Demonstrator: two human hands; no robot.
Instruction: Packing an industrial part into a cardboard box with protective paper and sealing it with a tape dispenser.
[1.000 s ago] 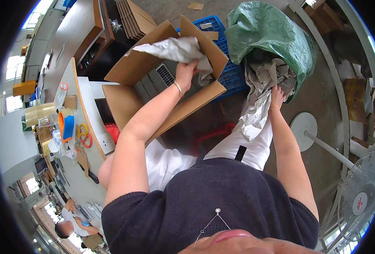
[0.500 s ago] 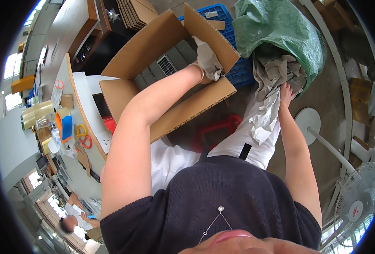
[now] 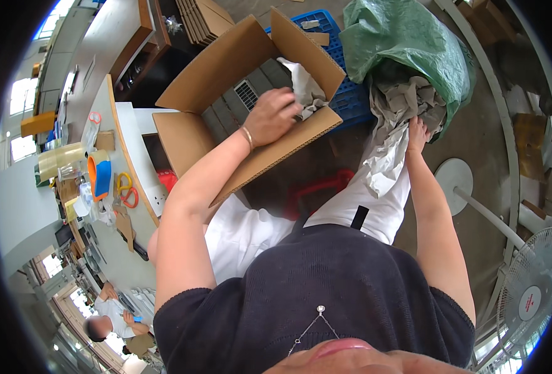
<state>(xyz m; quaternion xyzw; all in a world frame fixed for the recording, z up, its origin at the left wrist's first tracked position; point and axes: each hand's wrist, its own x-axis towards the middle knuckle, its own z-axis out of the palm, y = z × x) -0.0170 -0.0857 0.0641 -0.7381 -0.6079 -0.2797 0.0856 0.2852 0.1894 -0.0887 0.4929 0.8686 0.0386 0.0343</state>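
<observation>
An upright cardboard box (image 3: 216, 62) stands with its flaps raised. Flat grey packs (image 3: 226, 112) lie inside, one with a white printed label. My left hand (image 3: 273, 116) is over the box near its front wall, its slightly blurred fingers loosely bent and apart, with nothing visible in them. Beside the fingertips, a piece of crumpled paper (image 3: 308, 90) is tucked into the box's right corner. My right hand (image 3: 418, 134) is closed on crumpled packing paper (image 3: 391, 156) that spills from the mouth of a green woven bag (image 3: 407, 37); its fingertips are partly hidden.
A blue plastic crate (image 3: 354, 103) is behind the box. At left, a worktable (image 3: 123, 124) holds scissors (image 3: 128, 198) and tape rolls. A standing fan (image 3: 531, 299) is at right, flattened cartons (image 3: 204, 19) at the back. Another person (image 3: 110, 318) sits far left.
My left hand has drawn back from the paper in the box's right corner, moving left and toward me. The right hand stays at the paper in the bag.
</observation>
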